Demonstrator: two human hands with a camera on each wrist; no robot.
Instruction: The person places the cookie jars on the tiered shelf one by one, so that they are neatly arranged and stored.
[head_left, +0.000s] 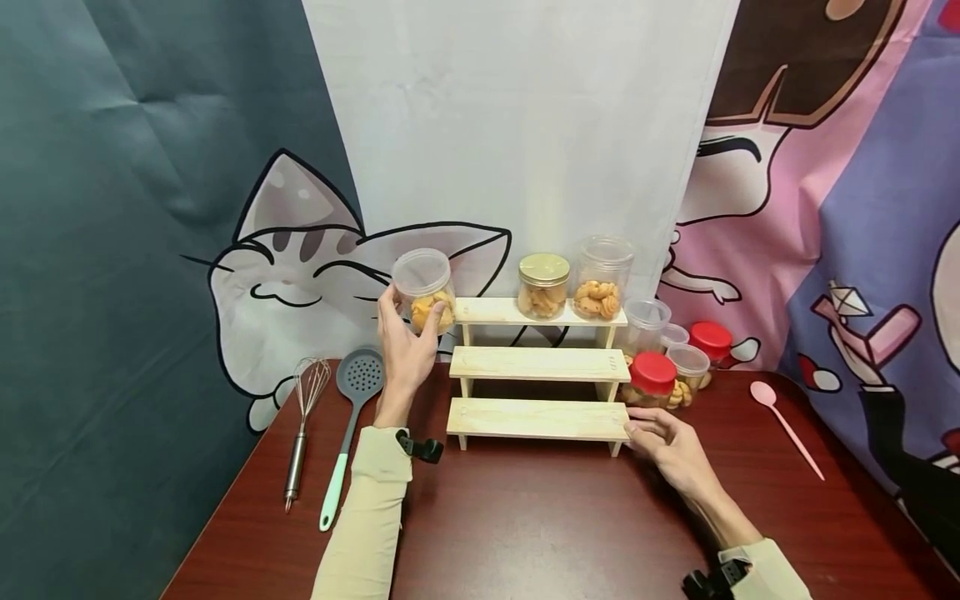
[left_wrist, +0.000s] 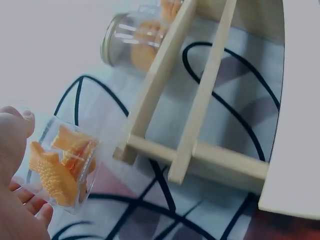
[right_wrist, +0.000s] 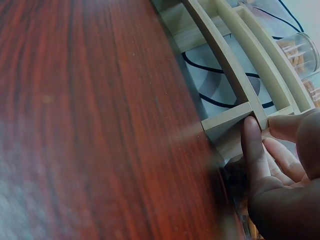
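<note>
My left hand (head_left: 407, 354) grips a clear plastic jar (head_left: 423, 287) holding orange fish-shaped snacks (left_wrist: 56, 172). The jar is up at the left end of the top step, its fit against the board uncertain. A three-step wooden rack (head_left: 540, 363) stands on the table. My right hand (head_left: 671, 454) pinches the right end of its lowest step, thumb and finger on either side of the board (right_wrist: 256, 112). On the top step are a gold-lidded jar (head_left: 543, 287) and a taller clear-lidded jar (head_left: 602, 279), both with golden snacks.
Right of the rack cluster several jars, including red-lidded ones (head_left: 652, 373) and clear ones (head_left: 687, 375). A pink spoon (head_left: 786, 429) lies further right. On the left lie a whisk (head_left: 302, 429) and a grey skimmer (head_left: 352, 425). A printed cloth (head_left: 525, 125) hangs behind the table.
</note>
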